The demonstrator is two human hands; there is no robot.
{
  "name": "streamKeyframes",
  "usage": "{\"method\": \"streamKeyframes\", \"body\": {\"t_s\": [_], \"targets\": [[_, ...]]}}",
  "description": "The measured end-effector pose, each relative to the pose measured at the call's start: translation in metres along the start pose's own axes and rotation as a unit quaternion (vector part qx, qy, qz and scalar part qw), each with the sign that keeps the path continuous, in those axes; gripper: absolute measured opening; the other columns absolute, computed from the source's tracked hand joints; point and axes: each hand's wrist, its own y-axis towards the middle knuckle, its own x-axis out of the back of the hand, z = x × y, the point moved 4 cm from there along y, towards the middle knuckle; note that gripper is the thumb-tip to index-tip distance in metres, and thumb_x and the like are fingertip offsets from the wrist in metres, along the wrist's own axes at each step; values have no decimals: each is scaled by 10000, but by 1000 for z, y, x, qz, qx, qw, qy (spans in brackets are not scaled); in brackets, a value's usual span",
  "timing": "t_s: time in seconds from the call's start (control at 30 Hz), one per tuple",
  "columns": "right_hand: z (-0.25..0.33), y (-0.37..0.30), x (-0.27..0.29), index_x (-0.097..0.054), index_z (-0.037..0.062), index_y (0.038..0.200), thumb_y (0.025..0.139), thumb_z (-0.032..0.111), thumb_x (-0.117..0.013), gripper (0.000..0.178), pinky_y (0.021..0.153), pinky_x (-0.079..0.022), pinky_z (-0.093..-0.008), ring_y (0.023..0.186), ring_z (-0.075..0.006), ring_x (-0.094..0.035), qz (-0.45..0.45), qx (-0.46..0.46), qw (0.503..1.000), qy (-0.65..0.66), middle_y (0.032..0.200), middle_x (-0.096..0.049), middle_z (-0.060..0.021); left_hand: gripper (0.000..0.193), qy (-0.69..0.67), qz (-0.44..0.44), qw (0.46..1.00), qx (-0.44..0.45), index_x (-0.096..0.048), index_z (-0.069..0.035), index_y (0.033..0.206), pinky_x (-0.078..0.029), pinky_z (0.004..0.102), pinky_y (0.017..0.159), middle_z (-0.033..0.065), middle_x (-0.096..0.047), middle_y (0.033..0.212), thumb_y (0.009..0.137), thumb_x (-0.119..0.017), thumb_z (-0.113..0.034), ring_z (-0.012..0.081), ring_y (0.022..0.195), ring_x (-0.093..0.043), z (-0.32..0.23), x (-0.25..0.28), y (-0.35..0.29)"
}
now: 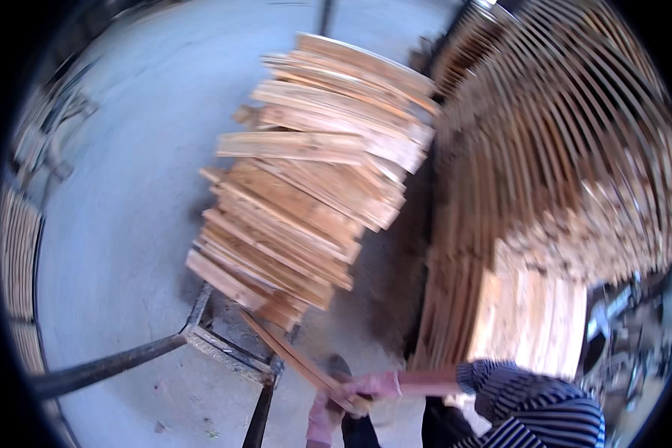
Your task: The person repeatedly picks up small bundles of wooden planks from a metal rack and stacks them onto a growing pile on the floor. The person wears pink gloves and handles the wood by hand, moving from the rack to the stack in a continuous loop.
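Observation:
A narrow wooden strip [287, 351] slants from the near end of a board stack down to my hands at the lower edge. My right hand [373, 385], in a pink glove, is closed over its near end; the arm comes in from the right in a striped sleeve. Beside and below it, my left hand [321, 420], also gloved in pink, is closed around the same end, its fingers partly hidden. The far tip of the strip lies close to the stack of loose boards [291, 201]; blur hides whether they touch.
A black metal cart frame [112, 367] with bars reaches out below the stack. Tall piles of boards [530, 164] stand along the right, with metal machinery [620, 328] at the far right edge. More stacked boards [19, 254] line the left. Pale concrete floor [119, 201] lies between.

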Motion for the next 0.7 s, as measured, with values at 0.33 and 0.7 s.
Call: {"method": "streamKeyframes", "body": {"t_s": [0.33, 0.7], "targets": [[-84, -212, -4, -136, 141, 1649, 754, 490, -832, 1186, 1001, -516, -405, 1176, -316, -638, -85, 63, 908, -405, 1328, -607, -217, 1119, 165, -237, 945, -151, -306, -103, 1583, -434, 541, 1125, 194, -421, 1539, 807, -513, -883, 384, 1355, -492, 17, -44, 5], [-119, -427, 71, -247, 143, 1625, 828, 618, -713, 1039, 1088, -453, -439, 1326, -402, -528, -343, 272, 818, -374, 1439, -504, -248, 875, 287, -93, 945, -126, -411, -25, 1490, -516, 524, 1029, 222, -567, 1335, 890, -634, -623, 378, 1211, -580, 250, -318, 18]]}}
